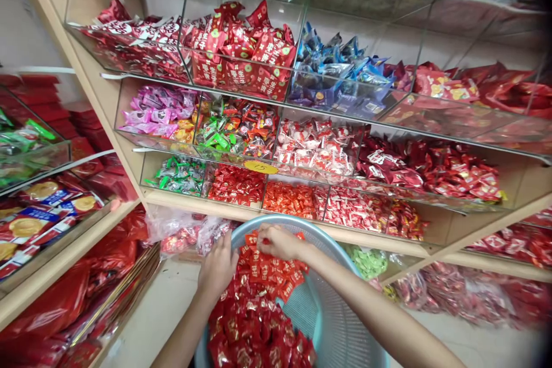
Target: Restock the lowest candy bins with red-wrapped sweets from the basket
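Observation:
A blue-grey plastic basket [353,299] with a perforated wall holds wrapped candies in two heaps. Dark red packets with gold print [259,333] fill its near left part, and flat orange-red packets [276,270] lie at the far side. My left hand [218,267] rests at the basket's left rim, fingers stretched forward and thumb apart. Over the orange-red packets, my right hand [276,241] is closed, its fingers curled and pinched together. Whatever is between those fingertips is hidden.
Shelves with clear compartments rise ahead, filled with red bags [241,46], blue packets [340,69] and purple candies [159,106]. A yellow price tag [261,167] hangs mid-shelf. Plastic bags of candy [185,236] sit left of the basket. Red packaging [56,299] lies on the left.

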`<action>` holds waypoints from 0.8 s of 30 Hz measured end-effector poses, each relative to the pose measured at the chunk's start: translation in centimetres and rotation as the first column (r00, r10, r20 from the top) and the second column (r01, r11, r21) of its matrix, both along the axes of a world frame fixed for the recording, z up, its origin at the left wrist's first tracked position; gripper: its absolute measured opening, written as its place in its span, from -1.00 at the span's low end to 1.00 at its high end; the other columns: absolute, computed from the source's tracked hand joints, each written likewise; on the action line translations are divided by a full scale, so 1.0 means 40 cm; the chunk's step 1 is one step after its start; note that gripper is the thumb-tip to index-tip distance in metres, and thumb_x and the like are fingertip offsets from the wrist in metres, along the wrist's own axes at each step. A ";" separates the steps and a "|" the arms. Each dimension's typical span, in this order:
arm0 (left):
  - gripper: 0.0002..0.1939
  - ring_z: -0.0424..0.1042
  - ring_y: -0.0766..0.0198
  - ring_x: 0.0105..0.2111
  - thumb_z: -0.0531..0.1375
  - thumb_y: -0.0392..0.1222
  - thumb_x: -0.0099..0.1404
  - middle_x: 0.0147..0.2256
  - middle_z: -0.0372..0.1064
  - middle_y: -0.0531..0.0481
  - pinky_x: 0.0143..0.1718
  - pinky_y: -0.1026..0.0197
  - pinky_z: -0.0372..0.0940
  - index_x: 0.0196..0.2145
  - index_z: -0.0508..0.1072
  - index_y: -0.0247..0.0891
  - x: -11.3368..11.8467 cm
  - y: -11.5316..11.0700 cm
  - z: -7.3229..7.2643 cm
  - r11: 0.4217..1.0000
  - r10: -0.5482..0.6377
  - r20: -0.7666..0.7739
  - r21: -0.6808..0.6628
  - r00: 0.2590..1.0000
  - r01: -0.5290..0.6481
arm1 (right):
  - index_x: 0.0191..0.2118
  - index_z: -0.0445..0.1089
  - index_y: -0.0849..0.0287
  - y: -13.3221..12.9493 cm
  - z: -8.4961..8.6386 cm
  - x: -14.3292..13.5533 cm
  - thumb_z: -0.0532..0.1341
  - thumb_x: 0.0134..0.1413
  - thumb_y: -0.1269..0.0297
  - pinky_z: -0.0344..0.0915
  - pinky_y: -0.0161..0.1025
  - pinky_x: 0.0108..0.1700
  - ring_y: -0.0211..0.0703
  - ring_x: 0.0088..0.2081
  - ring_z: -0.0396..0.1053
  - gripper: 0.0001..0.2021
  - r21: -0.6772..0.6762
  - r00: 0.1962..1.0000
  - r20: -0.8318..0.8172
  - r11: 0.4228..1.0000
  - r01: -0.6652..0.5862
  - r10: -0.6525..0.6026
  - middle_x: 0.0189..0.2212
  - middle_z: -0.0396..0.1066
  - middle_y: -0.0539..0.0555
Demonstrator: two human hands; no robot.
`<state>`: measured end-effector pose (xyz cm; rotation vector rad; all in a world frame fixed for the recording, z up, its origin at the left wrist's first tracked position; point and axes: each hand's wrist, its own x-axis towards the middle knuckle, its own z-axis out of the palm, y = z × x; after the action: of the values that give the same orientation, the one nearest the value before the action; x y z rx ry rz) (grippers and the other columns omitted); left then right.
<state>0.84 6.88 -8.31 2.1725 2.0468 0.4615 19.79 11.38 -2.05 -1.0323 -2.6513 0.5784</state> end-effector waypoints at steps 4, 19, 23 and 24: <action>-0.52 0.32 0.12 -0.13 -0.11 -0.16 0.26 -0.04 0.25 -0.22 -0.21 0.15 0.21 0.12 0.07 -0.36 0.000 0.000 0.001 1.000 0.001 -0.007 -0.004 1.000 -0.001 | -0.46 0.36 0.20 0.010 -0.025 -0.037 0.15 -0.04 0.42 0.16 -0.34 -0.28 -0.25 -0.33 0.25 -0.93 0.066 0.996 0.092 0.998 0.007 -0.014 -0.37 0.32 0.03; -0.52 0.31 0.12 -0.14 -0.12 -0.15 0.27 -0.05 0.25 -0.23 -0.21 0.15 0.20 0.12 0.08 -0.37 0.001 -0.002 0.012 0.999 0.009 0.008 -0.038 1.000 -0.009 | -0.51 0.39 0.25 0.035 -0.027 0.133 0.14 -0.01 0.24 0.23 -0.34 -0.31 -0.29 -0.43 0.29 -0.80 -0.305 0.945 -0.238 0.941 0.146 -0.224 -0.49 0.38 0.01; -0.52 0.32 0.13 -0.15 -0.12 -0.14 0.27 -0.05 0.26 -0.24 -0.21 0.15 0.20 0.11 0.09 -0.38 0.001 -0.001 0.010 0.999 0.013 0.001 -0.032 1.000 -0.013 | -0.57 0.37 0.25 0.061 -0.059 0.149 0.13 -0.10 0.35 0.19 -0.41 -0.40 -0.35 -0.50 0.24 -0.85 -0.344 0.961 -0.156 0.925 0.164 -0.228 -0.58 0.33 -0.06; -0.52 0.32 0.12 -0.14 -0.13 -0.14 0.27 -0.05 0.25 -0.24 -0.21 0.16 0.19 0.11 0.09 -0.38 0.001 -0.001 0.009 1.000 0.009 0.002 -0.028 1.000 -0.009 | -0.60 0.36 0.25 0.069 -0.066 0.147 0.13 -0.12 0.37 0.16 -0.42 -0.43 -0.37 -0.53 0.21 -0.85 -0.340 0.964 -0.124 0.923 0.180 -0.234 -0.62 0.30 -0.08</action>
<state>0.87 6.85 -7.94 2.1473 2.0506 0.4335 25.68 14.15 -4.69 -1.2752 -2.3128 1.0305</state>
